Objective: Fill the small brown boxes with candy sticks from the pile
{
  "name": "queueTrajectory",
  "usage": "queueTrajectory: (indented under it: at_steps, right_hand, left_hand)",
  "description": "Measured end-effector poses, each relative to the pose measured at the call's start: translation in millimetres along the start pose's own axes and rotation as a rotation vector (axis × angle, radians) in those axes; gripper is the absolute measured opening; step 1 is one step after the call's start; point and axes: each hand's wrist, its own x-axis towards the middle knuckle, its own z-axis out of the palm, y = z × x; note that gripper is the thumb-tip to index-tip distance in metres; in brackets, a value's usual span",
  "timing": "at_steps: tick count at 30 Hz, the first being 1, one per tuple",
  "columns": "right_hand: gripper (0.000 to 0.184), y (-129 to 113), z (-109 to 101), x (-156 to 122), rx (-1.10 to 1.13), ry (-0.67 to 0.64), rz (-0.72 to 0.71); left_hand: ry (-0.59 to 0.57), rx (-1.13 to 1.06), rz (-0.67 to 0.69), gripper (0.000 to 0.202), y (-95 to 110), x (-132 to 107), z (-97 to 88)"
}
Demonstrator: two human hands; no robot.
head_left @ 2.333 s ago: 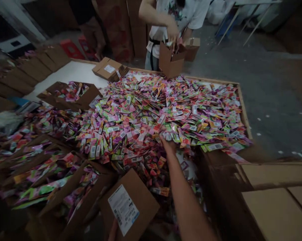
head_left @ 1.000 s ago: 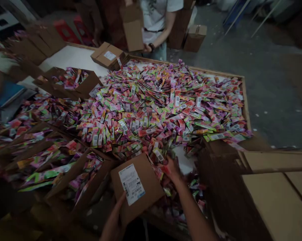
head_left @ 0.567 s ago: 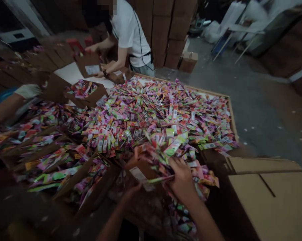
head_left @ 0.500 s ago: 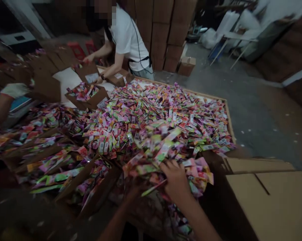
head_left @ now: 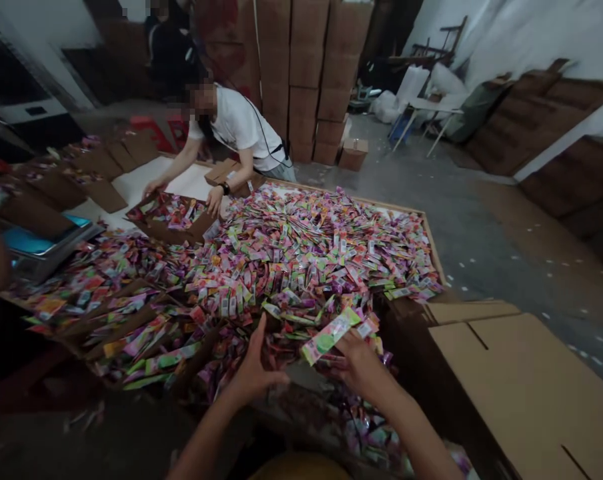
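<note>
My left hand (head_left: 254, 377) is open, thumb and fingers spread apart, at the near edge of a large heap of small glossy packets (head_left: 291, 240) in pink, purple and green. It holds nothing. My right hand (head_left: 364, 367) reaches among packets at the same edge. One green and pink packet (head_left: 329, 339) lies slantwise across its fingers and hides most of them, so its grip is unclear. Below and between my hands, more packets (head_left: 371, 427) lie lower down in a dark space, apparently inside a box.
Flattened cardboard flaps (head_left: 526, 380) stick out at the right. Packet-filled boxes (head_left: 141, 327) stand at the left, near a scale (head_left: 51, 247). Across the table a person in a white shirt (head_left: 244, 127) grips a filled carton (head_left: 171, 227). Stacked cartons (head_left: 304, 87) rise behind.
The armful of packets between my hands has dropped from them, and my left hand has come free and opened. The person opposite now has both hands on the filled carton.
</note>
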Motion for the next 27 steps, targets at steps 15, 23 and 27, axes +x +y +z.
queueTrajectory:
  at_steps: [15, 23, 27]
  right_hand:
    - [0.051, 57, -4, -44, 0.155, 0.568, 0.314]
    - [0.051, 36, 29, -14, 0.107, 0.499, 0.159]
    - [0.047, 6, 37, 0, -0.135, 0.158, 0.021]
  left_hand:
    - [-0.008, 0.735, 0.522, 0.021, 47, 60, 26.1]
    - [0.213, 0.551, 0.473, 0.066, 89, 104, -14.4]
    - [-0.356, 0.67, 0.148, 0.123, 33, 76, -20.2]
